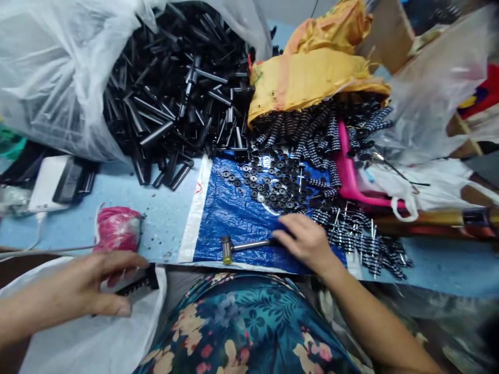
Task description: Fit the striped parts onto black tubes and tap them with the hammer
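My left hand [91, 288] hovers over a white bag [97, 343] at the lower left, its thumb and fingers apart and nothing held between them. Just under its fingers, a black ridged piece [138, 283] lies in the bag's mouth. On the blue plastic sheet [218, 218], a small hammer [251, 245] lies with its yellow-and-dark head to the left. My right hand [310, 244] is closed over the end of its handle; the lower fingers are hidden under the palm. Small black discs with centre holes [276, 189] are scattered just beyond this hand.
Black tubes [171, 98] spill from a clear bag at the back. A yellow sack [304, 78] holds black ridged rollers [362, 236], which also lie at right. A pink frame [346, 171], a pink bundle [119, 228] and a white charger-like device [56, 182] are on the table.
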A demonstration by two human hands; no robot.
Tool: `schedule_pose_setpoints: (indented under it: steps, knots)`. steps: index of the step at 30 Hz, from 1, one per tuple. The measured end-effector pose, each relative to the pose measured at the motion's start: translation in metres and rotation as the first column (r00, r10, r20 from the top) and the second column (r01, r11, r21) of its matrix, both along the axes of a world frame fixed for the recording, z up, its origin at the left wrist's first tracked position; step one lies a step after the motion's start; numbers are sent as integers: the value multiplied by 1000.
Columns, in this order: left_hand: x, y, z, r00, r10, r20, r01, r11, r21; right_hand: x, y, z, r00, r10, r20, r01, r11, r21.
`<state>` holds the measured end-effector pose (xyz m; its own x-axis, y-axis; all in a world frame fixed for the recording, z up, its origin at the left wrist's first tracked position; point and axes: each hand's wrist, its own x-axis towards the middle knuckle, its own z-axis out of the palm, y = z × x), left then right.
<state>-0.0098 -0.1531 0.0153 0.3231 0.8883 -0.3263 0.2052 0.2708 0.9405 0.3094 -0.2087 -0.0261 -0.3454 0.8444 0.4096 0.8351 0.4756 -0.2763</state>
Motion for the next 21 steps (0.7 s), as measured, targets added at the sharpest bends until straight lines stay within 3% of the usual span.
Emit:
schedule_pose_setpoints:
  steps: [2,4,6,9,11,13,15,17,19,21]
  knots:
    - [-1,-6,5,1000,7,-3,-7,1000,-9,24,20,8,955,-294,23,293,954,57]
    - [-9,-10,10,1000,1,-30,-1,1000,1,42,45,16,785,-588,196,599,801,2]
    - [-19,-12,14,993,-77,-90,77,997,-5,52,71,21,648,-646,403,736,668,-113]
    - [-19,-9,17,952,-276,-131,270,961,-62,55,98,21,609,-557,565,761,610,-219]
    - [-7,-7,15,930,-360,-66,354,931,-93,56,103,19,617,-535,578,752,618,-230]
    - [11,-5,12,939,-343,35,345,933,-101,58,99,19,648,-555,522,729,650,-214]
    - [30,-2,6,971,-208,118,221,970,-102,53,87,21,707,-587,395,680,718,-151]
    - [50,2,-2,983,6,186,17,992,-125,35,71,23,800,-561,212,582,812,-47]
    - [69,4,-11,947,196,254,-145,968,-205,2,52,23,912,-407,41,406,913,44]
    - [82,4,-20,899,292,325,-179,925,-334,-35,35,21,987,-133,-89,139,988,69]
